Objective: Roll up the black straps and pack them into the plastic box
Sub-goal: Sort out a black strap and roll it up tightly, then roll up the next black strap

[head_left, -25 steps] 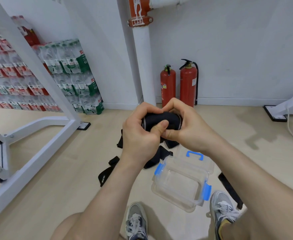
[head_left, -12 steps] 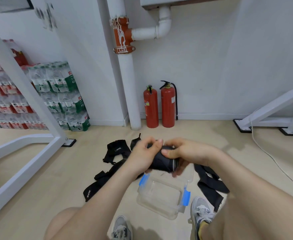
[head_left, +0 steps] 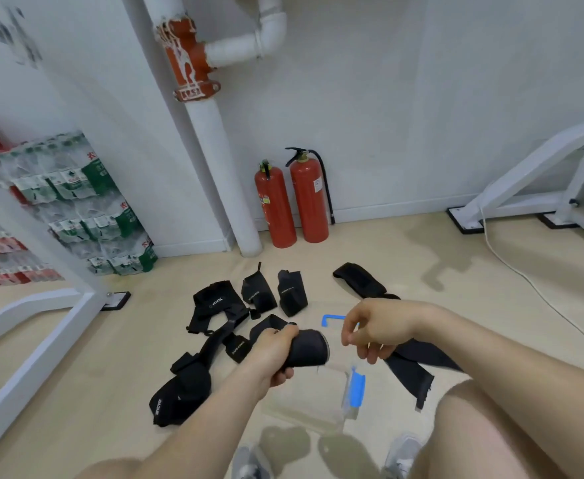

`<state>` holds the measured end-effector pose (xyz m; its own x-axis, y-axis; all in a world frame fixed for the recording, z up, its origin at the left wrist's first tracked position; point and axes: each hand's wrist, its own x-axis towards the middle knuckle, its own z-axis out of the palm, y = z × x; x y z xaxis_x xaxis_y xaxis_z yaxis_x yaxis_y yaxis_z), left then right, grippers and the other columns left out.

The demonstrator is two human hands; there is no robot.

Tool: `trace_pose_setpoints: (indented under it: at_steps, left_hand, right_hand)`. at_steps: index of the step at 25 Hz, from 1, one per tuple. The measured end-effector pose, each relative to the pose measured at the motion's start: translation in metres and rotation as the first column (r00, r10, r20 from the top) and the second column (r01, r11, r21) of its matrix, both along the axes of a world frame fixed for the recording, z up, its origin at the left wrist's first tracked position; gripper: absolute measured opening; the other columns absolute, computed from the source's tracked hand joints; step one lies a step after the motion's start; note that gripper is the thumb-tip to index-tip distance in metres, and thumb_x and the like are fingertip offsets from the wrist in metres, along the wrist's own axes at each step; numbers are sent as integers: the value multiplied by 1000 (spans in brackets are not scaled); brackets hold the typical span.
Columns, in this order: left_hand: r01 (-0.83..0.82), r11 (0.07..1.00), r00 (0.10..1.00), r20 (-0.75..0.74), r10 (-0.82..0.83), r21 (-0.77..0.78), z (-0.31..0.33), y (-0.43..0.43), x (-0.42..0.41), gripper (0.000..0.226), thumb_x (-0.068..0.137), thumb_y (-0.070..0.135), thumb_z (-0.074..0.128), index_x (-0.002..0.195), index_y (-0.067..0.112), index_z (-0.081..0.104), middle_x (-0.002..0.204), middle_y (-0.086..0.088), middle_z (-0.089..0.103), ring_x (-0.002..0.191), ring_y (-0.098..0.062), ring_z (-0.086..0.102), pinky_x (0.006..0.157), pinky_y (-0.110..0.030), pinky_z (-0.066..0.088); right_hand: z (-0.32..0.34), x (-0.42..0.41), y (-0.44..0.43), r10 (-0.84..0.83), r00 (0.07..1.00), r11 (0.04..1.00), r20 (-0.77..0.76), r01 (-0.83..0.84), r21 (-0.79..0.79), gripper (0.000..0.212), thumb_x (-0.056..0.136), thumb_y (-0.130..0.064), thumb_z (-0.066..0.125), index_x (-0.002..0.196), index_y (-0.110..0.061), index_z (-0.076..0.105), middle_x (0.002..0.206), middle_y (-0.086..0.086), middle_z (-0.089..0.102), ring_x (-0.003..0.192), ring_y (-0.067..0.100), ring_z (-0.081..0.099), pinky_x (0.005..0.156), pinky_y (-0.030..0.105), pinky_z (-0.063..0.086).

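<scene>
Beige floor (head_left: pixel 76 375), loose straps (head_left: pixel 256 294) beyond the fingers (head_left: pixel 283 332). Left hand (head_left: pixel 274 356) clamps the rolled strap (head_left: pixel 309 350) so it can't unwind, just over the plastic box (head_left: pixel 304 406) (drop-in next?); right hand (head_left: pixel 375 328) loosely curled, empty.

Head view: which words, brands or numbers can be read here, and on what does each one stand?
"KUSTING" (letters unsure): white print on the flat black fabric straps on the floor.
"农" (seemingly): red character on the shrink-wrapped water bottle packs.
Labels on the red fire extinguishers and white marks on the orange pipe collar: too blurred to read.
</scene>
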<state>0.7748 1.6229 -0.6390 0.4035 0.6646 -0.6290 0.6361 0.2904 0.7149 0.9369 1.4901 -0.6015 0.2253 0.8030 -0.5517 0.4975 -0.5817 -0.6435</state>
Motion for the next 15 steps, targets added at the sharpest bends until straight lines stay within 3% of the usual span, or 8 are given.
trace_pose_setpoints:
  at_steps: [3,5,7,8,9,11,13,15]
  left_hand:
    - [-188,972,968,141,208,-140,-26,39,69,29,97,36,56,114,13,55,100,-14,61,48,-16,51,38,-19,39]
    - [-262,940,906,278,318,-219,-43,77,117,33,98,34,57,122,11,53,112,-15,63,60,-19,60,46,-24,50]
    - [-252,935,851,404,336,-248,-61,120,159,37,98,35,58,128,15,48,119,-11,60,80,-23,68,62,-30,59]
    - [-214,952,866,409,288,-216,-80,140,178,37,98,35,58,128,18,45,117,-8,57,89,-25,69,67,-34,60]
    - [-163,977,911,359,201,-134,-102,155,191,31,98,32,57,124,21,44,112,-7,56,96,-27,68,71,-37,61]
    - [103,972,991,58,-118,210,-164,176,200,15,97,21,56,111,23,53,109,-9,62,106,-31,64,84,-41,57]
    - [477,802,874,-291,-389,360,-235,188,194,21,97,20,48,106,19,67,116,-6,68,112,-30,62,93,-38,52]
    - [690,645,703,-518,-488,328,-282,194,181,29,99,24,39,107,19,66,116,-3,67,107,-27,60,91,-39,49]
  right_hand:
    - [-38,63,30,-128,992,992,-9,127,-26,16,98,-17,50,102,-15,65,85,2,69,71,14,69,64,23,54]
    - [-69,97,59,-200,980,979,20,200,-26,16,98,-14,48,100,-14,64,84,3,68,70,14,68,63,23,53]
    - [-109,127,89,-274,961,962,24,274,-11,18,97,-10,46,99,-14,63,85,5,66,71,16,67,63,26,54]
    - [-134,141,106,-318,948,948,29,319,-1,19,96,-7,46,102,-14,63,88,7,64,73,18,65,64,29,56]
    - [-158,151,121,-360,932,933,41,360,9,21,94,-4,47,106,-14,62,91,8,62,75,20,64,67,32,57]
    - [-210,162,152,-429,902,903,53,429,13,31,92,-2,47,116,-17,58,97,8,59,80,23,60,73,36,58]
    - [-264,162,190,-433,900,902,58,432,19,39,92,-3,49,127,-18,54,104,8,61,84,23,59,79,36,56]
    - [-302,153,219,-405,913,914,42,404,21,47,94,-8,53,139,-18,48,113,6,59,92,22,57,83,31,50]
